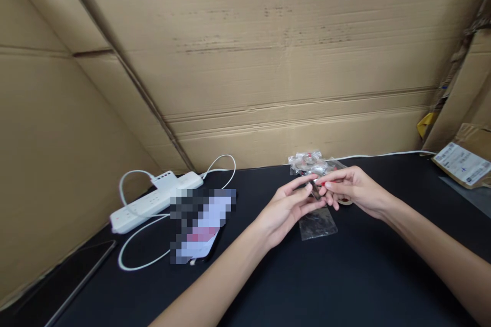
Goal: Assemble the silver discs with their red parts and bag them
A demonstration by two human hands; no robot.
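My left hand [284, 210] is closed around a small dark, shiny piece [315, 192], held between thumb and fingers above the black table. The piece is too small and too covered to name. Close against it, my right hand [355, 188] pinches with thumb and forefinger, and a small spot of red shows at those fingertips. Under the hands lies a flat clear plastic bag [317, 225]. Just behind them is a heap of clear plastic packets [309, 162] with red bits inside. A round tan object [347, 202] is partly hidden below my right hand.
To the left, a white power strip [153, 203] with looping white cables stands near a blurred phone-like object [209, 225]. A dark flat panel [72, 281] lies at the front left. Cardboard walls [268, 61] enclose the table; a labelled brown parcel [462, 163] sits at right.
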